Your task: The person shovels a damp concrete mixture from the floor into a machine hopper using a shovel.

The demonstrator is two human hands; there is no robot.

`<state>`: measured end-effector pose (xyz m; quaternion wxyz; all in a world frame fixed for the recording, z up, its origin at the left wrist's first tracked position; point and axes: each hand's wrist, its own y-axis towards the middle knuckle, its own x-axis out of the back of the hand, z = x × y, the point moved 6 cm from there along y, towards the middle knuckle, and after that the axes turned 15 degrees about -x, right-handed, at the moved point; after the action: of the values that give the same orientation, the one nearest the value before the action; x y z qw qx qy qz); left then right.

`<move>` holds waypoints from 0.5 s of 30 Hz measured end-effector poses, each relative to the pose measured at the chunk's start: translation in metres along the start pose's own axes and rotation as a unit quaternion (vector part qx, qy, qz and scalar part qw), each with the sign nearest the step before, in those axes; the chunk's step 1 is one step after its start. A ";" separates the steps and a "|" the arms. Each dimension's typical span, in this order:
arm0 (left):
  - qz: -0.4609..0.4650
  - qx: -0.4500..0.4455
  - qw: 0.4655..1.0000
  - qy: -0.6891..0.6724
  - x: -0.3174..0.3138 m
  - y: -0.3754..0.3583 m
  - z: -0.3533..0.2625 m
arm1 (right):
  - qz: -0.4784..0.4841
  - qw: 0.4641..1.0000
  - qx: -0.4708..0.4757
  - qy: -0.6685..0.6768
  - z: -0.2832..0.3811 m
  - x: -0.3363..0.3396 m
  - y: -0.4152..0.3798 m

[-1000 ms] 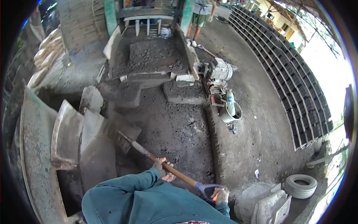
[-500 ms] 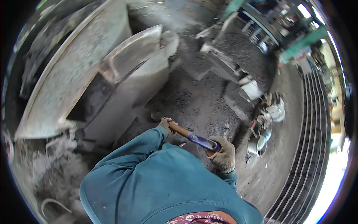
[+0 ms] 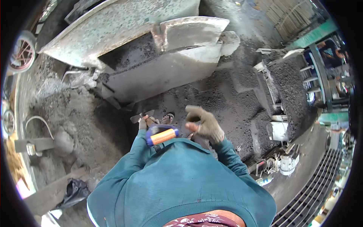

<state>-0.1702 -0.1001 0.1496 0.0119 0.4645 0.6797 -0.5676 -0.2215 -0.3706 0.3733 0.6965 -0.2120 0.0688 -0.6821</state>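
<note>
My left hand [image 3: 144, 122], in a worn glove with bare fingertips, is wrapped round the shaft of a shovel, low in front of my body. The shovel's blue D-handle [image 3: 162, 137], with an orange grip bar, points back at my chest. A flat grey piece that looks like its blade shows just past that hand. My right hand [image 3: 206, 124], in a knitted glove, is off the handle and to its right. Its fingers are curved and apart from the thumb, with nothing between them. A sandalled foot [image 3: 169, 117] shows between the hands.
Ahead stands a large grey metal trough [image 3: 166, 73] beside a pale, stained panel [image 3: 124, 22]. Dark granular material [image 3: 242, 109] covers the floor. A motor [image 3: 289, 164] and a slatted grate [image 3: 314, 189] lie to the right. At left are a wheel [image 3: 22, 53] and a black bag [image 3: 75, 193].
My view has swung left. My right hand has let go of the D-handle, which has moved left and now points toward my chest. My left hand keeps hold of the shaft.
</note>
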 end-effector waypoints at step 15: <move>0.076 0.117 0.990 0.002 0.284 0.033 -0.083 | 0.019 0.978 -0.207 -0.028 -0.079 -0.084 0.397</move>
<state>-0.2675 0.1378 -0.0006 -0.0005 0.5140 0.5713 -0.6398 0.1088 -0.3128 0.1310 0.6518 -0.3696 0.1931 -0.6335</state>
